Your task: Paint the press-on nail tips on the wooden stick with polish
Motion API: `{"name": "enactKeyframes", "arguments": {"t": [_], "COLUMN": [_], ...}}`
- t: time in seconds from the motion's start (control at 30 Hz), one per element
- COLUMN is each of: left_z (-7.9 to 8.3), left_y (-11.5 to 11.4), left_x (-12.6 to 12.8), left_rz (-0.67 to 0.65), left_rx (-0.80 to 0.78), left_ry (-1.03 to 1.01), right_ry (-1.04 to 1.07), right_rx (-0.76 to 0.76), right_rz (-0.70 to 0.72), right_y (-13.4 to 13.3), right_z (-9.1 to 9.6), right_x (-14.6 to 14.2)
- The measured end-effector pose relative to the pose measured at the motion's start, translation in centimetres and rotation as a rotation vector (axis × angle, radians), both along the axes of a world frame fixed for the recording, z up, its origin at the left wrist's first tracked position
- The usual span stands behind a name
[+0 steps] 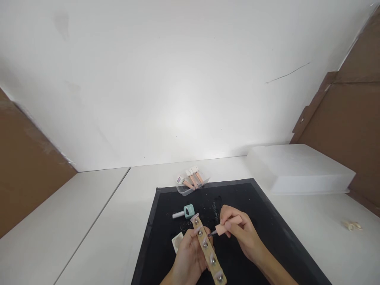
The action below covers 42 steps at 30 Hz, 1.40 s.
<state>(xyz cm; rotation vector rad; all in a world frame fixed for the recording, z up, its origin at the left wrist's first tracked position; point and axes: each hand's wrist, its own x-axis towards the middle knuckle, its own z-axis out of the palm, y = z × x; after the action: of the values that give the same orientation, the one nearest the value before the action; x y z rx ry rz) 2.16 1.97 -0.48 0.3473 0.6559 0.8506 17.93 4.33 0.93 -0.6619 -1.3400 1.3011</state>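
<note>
My left hand (188,259) is wrapped around a tan strip (209,252), which slants down toward me. Along the strip runs a row of several round silver studs, with pale, translucent nail tips across it. A peach nail polish brush (228,225) is pinched in the fingers of my right hand (243,235). Its dark bristle end points left, close to my left fingertips at the strip's right side; whether it touches anything I cannot tell. Partly behind my left hand lies a small white dish (177,241).
A mint-green bottle with a white cap (184,212) lies on the black mat (166,198). Behind it, a clear tray (185,192) holds several peach-capped polish bottles (190,178). A white box (303,170) stands at right, near small cream-coloured pieces (352,225).
</note>
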Motion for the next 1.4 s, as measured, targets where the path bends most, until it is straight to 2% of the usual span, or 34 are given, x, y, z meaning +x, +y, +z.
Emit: {"name": "enactKeyframes", "arguments": {"t": [0.17, 0.27, 0.43, 0.53, 0.73, 0.87, 1.03, 1.13, 1.3, 1.4], "left_z": [0.3, 0.1, -0.2, 0.0, 0.5, 0.2, 0.0, 0.3, 0.6, 0.5], "left_y": [0.0, 0.1, 0.0, -0.1, -0.1, -0.1, -0.1, -0.1, -0.1, -0.1], "left_x": [0.2, 0.1, 0.0, 0.0, 0.2, 0.2, 0.1, 0.1, 0.2, 0.2], "left_rz": [-0.020, -0.022, 0.010, 0.009, -0.017, -0.029, -0.009, -0.003, -0.032, -0.018], "left_rx": [0.026, 0.012, -0.012, -0.005, 0.032, 0.035, 0.012, 0.043, 0.031, 0.028], "left_ry": [0.018, 0.012, -0.009, -0.008, 0.086, 0.093, 0.076, 0.071, 0.106, 0.098], "right_ry": [-0.035, -0.073, -0.032, 0.016, -0.021, -0.064, 0.040, 0.065, -0.022, -0.046], "right_rx": [0.074, 0.093, 0.018, -0.004, 0.066, 0.051, -0.046, -0.056, -0.025, -0.037], "right_rz": [0.098, 0.089, -0.008, 0.001, 0.119, 0.074, -0.007, 0.012, 0.109, 0.073], "right_y": [-0.5, -0.4, 0.1, 0.2, -0.5, -0.3, 0.4, 0.2, -0.3, -0.3], "right_z": [0.8, 1.1, 0.1, -0.4, 0.7, 0.7, -0.3, -0.1, 1.0, 1.0], "right_x": [-0.2, -0.2, 0.1, 0.1, -0.1, 0.0, 0.2, 0.2, -0.1, -0.2]}}
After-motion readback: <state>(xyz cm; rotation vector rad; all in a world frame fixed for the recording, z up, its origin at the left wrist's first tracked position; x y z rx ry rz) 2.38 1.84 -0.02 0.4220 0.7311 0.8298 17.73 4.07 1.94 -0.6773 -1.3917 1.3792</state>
